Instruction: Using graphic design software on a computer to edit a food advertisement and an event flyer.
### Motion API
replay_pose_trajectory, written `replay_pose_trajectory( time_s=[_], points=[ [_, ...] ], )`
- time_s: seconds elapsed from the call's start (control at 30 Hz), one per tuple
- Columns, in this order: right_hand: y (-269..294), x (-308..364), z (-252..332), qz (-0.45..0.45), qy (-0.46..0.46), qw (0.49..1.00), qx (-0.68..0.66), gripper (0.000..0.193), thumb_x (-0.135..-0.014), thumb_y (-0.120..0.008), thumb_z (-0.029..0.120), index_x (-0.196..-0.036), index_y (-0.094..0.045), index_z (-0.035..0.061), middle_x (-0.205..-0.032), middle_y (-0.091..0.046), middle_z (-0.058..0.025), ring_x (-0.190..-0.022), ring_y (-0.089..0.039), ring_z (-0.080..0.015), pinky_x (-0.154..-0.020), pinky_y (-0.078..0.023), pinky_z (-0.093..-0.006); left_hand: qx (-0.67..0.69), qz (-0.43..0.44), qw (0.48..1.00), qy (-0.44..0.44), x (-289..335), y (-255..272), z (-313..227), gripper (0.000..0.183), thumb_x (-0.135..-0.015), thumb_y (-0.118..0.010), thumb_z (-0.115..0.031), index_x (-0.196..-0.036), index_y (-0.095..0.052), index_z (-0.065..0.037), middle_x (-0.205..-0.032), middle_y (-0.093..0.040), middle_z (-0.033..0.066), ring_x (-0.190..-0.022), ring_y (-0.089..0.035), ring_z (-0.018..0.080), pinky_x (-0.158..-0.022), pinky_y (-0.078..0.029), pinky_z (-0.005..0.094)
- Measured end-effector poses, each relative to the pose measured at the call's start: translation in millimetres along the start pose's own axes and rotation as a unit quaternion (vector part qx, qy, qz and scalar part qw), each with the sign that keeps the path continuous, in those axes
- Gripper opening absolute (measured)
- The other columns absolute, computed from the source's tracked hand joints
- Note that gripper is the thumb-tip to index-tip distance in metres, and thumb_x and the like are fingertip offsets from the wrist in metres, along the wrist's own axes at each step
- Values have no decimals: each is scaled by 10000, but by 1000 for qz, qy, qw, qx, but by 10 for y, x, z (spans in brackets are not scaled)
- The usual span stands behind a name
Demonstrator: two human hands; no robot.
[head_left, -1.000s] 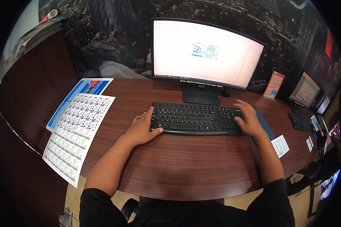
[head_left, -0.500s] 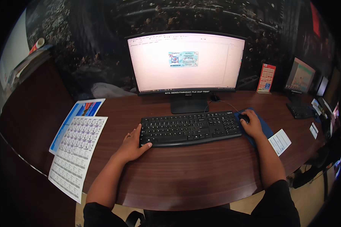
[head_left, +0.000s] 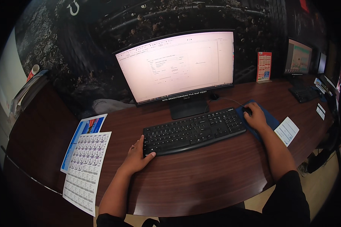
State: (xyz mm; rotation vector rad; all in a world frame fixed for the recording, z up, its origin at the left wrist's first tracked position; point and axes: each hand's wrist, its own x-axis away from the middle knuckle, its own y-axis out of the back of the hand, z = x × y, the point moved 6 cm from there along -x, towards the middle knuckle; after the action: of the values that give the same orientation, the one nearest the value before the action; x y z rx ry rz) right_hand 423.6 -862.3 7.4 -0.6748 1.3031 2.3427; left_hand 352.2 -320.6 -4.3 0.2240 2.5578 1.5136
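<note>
My left hand (head_left: 137,157) rests against the left end of a black keyboard (head_left: 195,130). Its thumb and fingers are spread around the front corner, and nothing is held. On the far side of the keyboard, my right hand (head_left: 256,117) curls over a dark computer mouse (head_left: 247,110), which the fingers partly cover. Beneath the mouse lies a blue mouse pad (head_left: 271,121). Behind the keyboard stands a monitor (head_left: 178,72), its bright screen showing a white page with small dark lines like a form.
Printed sheets (head_left: 88,166) overlap at the left by a dark wooden partition (head_left: 41,125). A white card (head_left: 287,131) lies beside my right forearm. Farther right are a red desk calendar (head_left: 264,67), a second monitor (head_left: 297,56) and its keyboard (head_left: 304,94) on the brown desk (head_left: 201,178).
The view has tilted and shifted. On the screen, a small coloured card design has given way to a white form-like page. Both hands keep their places at the keyboard and mouse.
</note>
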Motion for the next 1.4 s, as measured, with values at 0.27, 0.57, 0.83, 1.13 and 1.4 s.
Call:
replay_pose_trajectory(
  time_s=[0.27,0.57,0.83,1.13,1.4],
  points=[
    [45,3,18,-10,-18,1000,12,319,-834,-721,140,-1136,-706,38,-1183,-663,-144,-1128,-641,-369,-986,-509,-440,-15,-3,1000,-3,18,-1,7,976,-966,-662,-490,-1615,-181,59,-1574,-381,357,-1528,-312,451,-1263,-194,525],
    [42,-4,33,8,-37,999,20,318,-845,-723,153,-1144,-706,46,-1195,-662,-154,-1143,-636,-367,-1000,-503,-442,-29,2,1000,-3,5,-25,29,967,-975,-636,-515,-1624,-173,31,-1582,-367,358,-1532,-304,451,-1263,-196,528],
    [16,-11,-1,13,-8,1000,-7,305,-861,-723,153,-1143,-708,40,-1187,-666,-154,-1147,-634,-366,-1002,-500,-438,-34,0,999,-11,-2,-43,52,966,-979,-627,-520,-1625,-168,30,-1582,-364,361,-1533,-300,452,-1264,-190,531],
    [16,-15,-7,-1,18,999,-35,296,-854,-739,137,-1125,-726,16,-1164,-679,-162,-1107,-658,-366,-971,-522,-424,-28,0,1000,-7,5,-27,22,963,-979,-628,-516,-1627,-170,29,-1589,-359,352,-1539,-288,445,-1265,-187,531],
    [6,-10,-27,-3,21,999,-31,288,-858,-743,145,-1121,-723,29,-1168,-675,-152,-1112,-654,-363,-974,-518,-423,-37,2,999,-7,0,-34,31,957,-979,-623,-517,-1625,-173,26,-1591,-361,344,-1536,-293,449,-1262,-192,539]
  ],
)
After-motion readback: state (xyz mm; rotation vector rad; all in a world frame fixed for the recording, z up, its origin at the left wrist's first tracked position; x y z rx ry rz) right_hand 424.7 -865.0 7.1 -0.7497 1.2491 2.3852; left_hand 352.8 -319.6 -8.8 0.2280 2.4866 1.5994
